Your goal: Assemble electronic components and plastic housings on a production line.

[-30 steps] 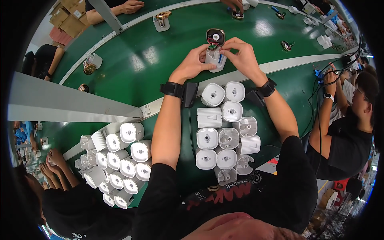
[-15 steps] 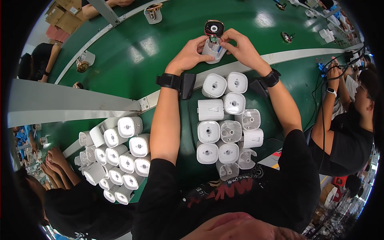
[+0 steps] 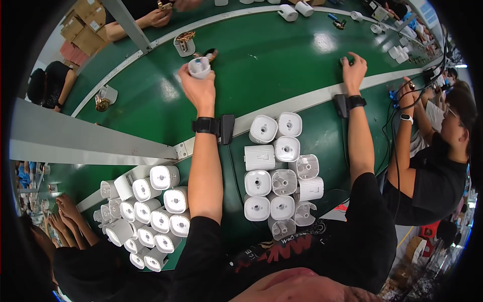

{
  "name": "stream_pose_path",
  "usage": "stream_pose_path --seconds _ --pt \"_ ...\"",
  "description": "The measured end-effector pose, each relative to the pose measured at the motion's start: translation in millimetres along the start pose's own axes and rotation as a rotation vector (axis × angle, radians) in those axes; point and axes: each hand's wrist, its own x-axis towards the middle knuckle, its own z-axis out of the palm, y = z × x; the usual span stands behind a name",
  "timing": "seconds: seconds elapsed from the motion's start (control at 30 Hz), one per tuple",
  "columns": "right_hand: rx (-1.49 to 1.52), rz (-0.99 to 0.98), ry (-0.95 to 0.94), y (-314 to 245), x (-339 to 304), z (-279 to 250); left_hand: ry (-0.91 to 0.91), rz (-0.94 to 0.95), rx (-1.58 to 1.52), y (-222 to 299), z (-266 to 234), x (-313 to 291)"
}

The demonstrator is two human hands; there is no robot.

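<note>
My left hand (image 3: 199, 91) grips a white plastic housing (image 3: 199, 68), tilted above the green belt, its inside partly showing. A dark, gold-edged round part (image 3: 210, 54) sticks out past the housing's far side and is blurred. Far to the right, my right hand (image 3: 355, 69) is closed at the fingertips around a small dark part (image 3: 347, 62), mostly covered by the fingers. Between my forearms stands a group of white housings (image 3: 257, 182), most upright, a few on their sides.
Another white housing with a gold-rimmed top (image 3: 184, 44) stands on the belt (image 3: 266, 70) just beyond my left hand. More housings (image 3: 161, 220) are packed at the lower left. A grey metal beam (image 3: 90, 132) crosses the left side. Black cables (image 3: 397, 126) hang near a co-worker at right.
My hands have parted: the left carried the white housing leftward, and the right let go of it and moved right to the small dark part. The view has shifted slightly.
</note>
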Motion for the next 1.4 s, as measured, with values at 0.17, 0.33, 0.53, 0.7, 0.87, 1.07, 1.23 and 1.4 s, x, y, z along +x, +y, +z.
stream_pose_path --seconds 0.17,0.33,0.53,0.7,0.87,1.07,1.23,1.4 --pt "-0.067 0.197 -0.042 16.9 -12.3 7.9 0.105 -0.046 0.025 -6.1 -5.0 9.1" --pt "-0.182 0.068 -0.169 20.9 -16.1 6.8 0.153 -0.052 0.12 -1.0 -5.3 4.0" --pt "-0.15 0.073 -0.095 33.7 -18.9 4.9 0.318 0.05 0.209 3.4 -2.6 2.9" --pt "-0.263 0.244 -0.099 24.5 -26.8 -22.3 0.4 0.087 0.154 5.0 -6.5 2.7" --pt "-0.471 0.369 -0.075 1.2 -44.5 -57.7 0.434 0.038 0.092 4.9 -3.1 2.9" --pt "-0.582 0.443 -0.096 -28.9 -59.0 -63.3 0.461 -0.02 0.139 10.1 -3.8 3.4" --pt "-0.241 0.295 -0.109 -49.1 -60.1 -50.5 0.505 -0.066 0.166 17.7 -7.9 3.1" --pt "-0.024 0.272 -0.468 -76.1 -57.3 -46.3 0.562 0.09 0.135 23.1 -7.2 -1.6"
